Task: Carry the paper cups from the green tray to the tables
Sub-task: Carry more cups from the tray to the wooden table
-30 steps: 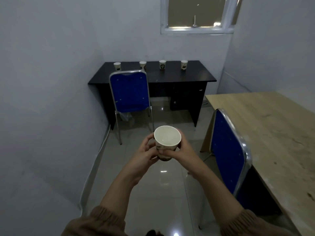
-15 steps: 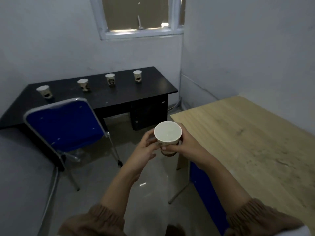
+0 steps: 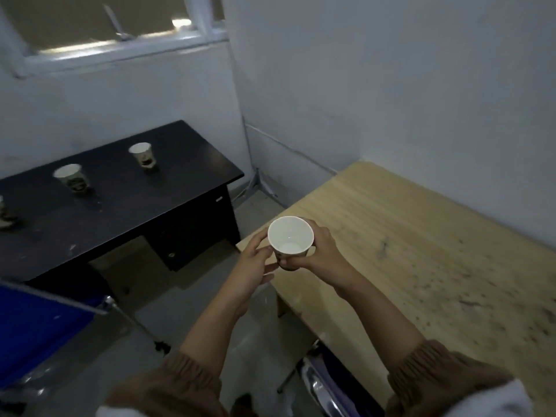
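Note:
I hold an empty white paper cup [image 3: 290, 237] upright in front of me, over the near left corner of the light wooden table [image 3: 421, 251]. My right hand [image 3: 323, 251] wraps around its right side and base. My left hand [image 3: 255, 260] touches its left side with the fingertips. On the black desk [image 3: 120, 203] at the left stand two more paper cups [image 3: 143, 155] [image 3: 72, 177], and a third [image 3: 4, 212] is cut off by the frame edge. The green tray is out of view.
A blue chair with a chrome frame [image 3: 45, 326] stands at the lower left before the desk. Another chair's chrome back [image 3: 319, 386] shows at the bottom, by the wooden table. White walls meet in the corner behind; a window [image 3: 105, 25] is above the desk.
The view has swung right and closer to the wooden table. The cup, held by both hands, now hangs over the table's corner instead of over the floor.

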